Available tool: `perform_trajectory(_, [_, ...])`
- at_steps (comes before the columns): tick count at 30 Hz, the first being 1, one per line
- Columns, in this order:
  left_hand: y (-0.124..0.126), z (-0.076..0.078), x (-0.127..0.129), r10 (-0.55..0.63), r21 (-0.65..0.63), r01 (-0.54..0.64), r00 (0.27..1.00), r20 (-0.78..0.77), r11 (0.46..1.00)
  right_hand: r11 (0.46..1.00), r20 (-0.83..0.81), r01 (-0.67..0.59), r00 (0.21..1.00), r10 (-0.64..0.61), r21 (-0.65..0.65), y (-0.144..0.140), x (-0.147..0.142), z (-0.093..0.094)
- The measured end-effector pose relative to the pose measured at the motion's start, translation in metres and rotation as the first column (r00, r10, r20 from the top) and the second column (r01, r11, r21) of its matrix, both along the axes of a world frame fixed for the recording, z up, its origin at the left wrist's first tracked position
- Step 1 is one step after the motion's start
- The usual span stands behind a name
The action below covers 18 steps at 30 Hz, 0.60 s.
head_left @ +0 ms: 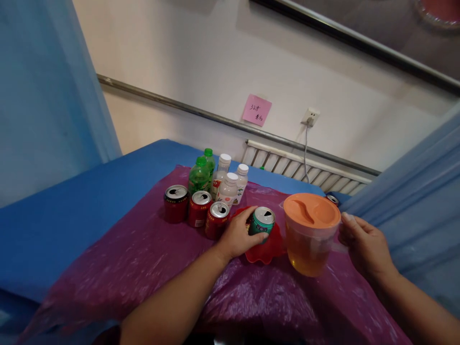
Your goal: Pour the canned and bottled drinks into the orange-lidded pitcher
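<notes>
My left hand is wrapped round a green drink can whose top is opened. Under the can lies a red dish with a wavy rim, partly hidden by my hand and the can. On the right, my right hand grips the handle side of a clear pitcher with an orange lid. Yellowish liquid fills the lower part of the pitcher. Just left of my left hand stand three opened red cans, the nearest red can close to my wrist.
Behind the cans are two green bottles and three white-capped bottles. A purple plastic sheet covers part of the blue bed. Against the wall are a radiator and a plugged socket; blue curtains hang at both sides.
</notes>
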<state>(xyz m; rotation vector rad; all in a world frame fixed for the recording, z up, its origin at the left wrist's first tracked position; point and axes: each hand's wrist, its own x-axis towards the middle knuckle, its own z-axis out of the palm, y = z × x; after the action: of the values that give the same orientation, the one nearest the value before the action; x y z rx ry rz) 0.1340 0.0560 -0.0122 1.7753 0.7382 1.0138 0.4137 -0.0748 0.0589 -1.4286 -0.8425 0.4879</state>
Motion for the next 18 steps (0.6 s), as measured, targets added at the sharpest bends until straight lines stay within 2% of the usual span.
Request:
perform_trajectory(7, [0.001,0.001,0.0,-0.005,0.01,0.005,1.0,-0.011,1.0,0.999,-0.036,0.018,0.999,-0.016,0.051,-0.006,0.002,-0.015])
perform_trajectory(12, [0.003,0.001,-0.001,0.037,0.042,-0.035,0.997,-0.061,0.999,0.99,-0.126,0.032,0.992,-0.014,0.139,-0.006,0.003,-0.023])
perform_trajectory(18, [0.005,0.008,0.0,0.066,0.045,-0.061,0.991,-0.115,0.997,0.98,-0.145,0.067,0.989,-0.04,0.189,-0.008,0.011,-0.032])
